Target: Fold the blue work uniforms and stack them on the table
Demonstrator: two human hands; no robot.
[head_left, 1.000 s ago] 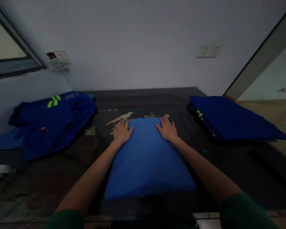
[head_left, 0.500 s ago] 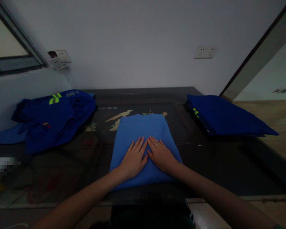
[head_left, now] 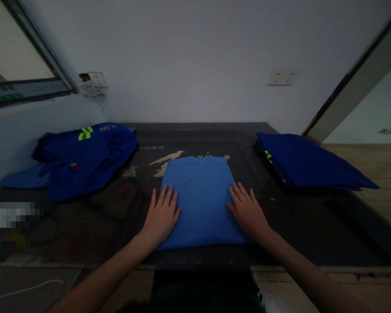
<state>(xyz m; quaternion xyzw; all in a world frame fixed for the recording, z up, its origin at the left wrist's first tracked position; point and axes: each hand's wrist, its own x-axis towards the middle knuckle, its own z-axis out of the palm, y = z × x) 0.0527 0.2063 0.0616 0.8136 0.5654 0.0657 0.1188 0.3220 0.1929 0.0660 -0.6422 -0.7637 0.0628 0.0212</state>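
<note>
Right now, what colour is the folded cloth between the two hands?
The folded cloth is plain light blue, best seen in the head view.

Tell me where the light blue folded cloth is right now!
In the head view, the light blue folded cloth lies mid-picture on the dark table, with the left hand at its left edge and the right hand at its right.
</note>
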